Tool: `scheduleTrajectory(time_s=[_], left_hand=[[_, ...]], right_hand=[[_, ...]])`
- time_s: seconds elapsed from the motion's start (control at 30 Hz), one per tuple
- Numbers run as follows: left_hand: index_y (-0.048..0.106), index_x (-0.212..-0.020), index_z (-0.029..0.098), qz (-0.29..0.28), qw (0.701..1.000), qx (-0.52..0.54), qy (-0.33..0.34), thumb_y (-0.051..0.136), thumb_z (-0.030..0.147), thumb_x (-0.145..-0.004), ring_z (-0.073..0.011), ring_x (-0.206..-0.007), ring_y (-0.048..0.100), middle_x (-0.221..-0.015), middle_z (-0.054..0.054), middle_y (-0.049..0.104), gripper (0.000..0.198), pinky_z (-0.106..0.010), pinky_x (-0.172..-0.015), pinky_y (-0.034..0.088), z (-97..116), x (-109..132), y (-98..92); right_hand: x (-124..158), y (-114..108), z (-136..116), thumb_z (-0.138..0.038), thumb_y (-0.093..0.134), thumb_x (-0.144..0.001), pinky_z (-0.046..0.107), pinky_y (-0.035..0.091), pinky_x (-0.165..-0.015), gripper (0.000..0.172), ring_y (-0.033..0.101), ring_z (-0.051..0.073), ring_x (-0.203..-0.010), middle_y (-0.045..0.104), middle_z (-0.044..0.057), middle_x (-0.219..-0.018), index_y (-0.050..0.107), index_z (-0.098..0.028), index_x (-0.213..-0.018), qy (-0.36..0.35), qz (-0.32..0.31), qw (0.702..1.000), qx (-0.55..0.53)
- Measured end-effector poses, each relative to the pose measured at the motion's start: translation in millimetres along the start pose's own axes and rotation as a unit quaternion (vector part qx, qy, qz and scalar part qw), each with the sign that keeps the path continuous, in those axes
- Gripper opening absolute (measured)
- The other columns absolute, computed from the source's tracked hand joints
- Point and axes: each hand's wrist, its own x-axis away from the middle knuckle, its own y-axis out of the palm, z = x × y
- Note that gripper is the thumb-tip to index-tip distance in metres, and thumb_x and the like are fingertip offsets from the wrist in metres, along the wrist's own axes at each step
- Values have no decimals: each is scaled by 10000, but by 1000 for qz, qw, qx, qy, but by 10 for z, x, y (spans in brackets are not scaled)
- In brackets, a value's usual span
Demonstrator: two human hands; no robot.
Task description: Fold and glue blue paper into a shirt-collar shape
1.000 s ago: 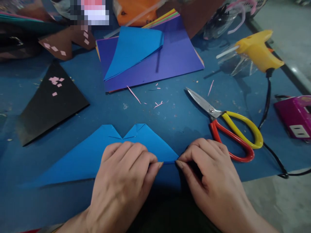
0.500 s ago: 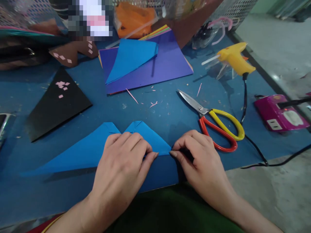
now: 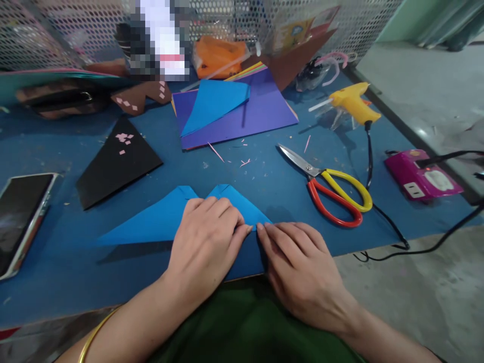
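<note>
A folded blue paper (image 3: 147, 222) with two peaks lies near the table's front edge, its long tip pointing left. My left hand (image 3: 212, 237) is closed on its middle, thumb and index finger pinched at the lower edge. The fingers of my right hand (image 3: 302, 267) are close together, their tips pressing on the paper's right corner beside the left thumb. Scissors (image 3: 321, 184) with one red and one yellow handle lie to the right of the paper, blades pointing up and left.
Behind lie purple sheets (image 3: 264, 111) under another blue folded piece (image 3: 215, 101), and a black paper (image 3: 121, 166) with pink bits. A yellow glue gun (image 3: 353, 101) and magenta power box (image 3: 419, 174) stand right; a phone (image 3: 24, 217) lies left.
My right hand has turned from a pinch at the paper's right corner to fingers laid flatter over it. The view has shifted, showing more of the phone and the basket.
</note>
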Motion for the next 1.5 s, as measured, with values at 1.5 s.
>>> scheduleTrajectory(time_s=[1.5], left_hand=[[641, -697, 218, 51, 991, 84, -95, 646, 249, -899, -181, -797, 628, -772, 14, 695, 204, -406, -828, 392, -142, 227, -65]], right_hand=[[15, 102, -223, -325, 460, -992, 472, 353, -1010, 441, 588, 293, -1160, 673, 155, -1245, 580, -147, -1377, 68, -3, 997, 41]])
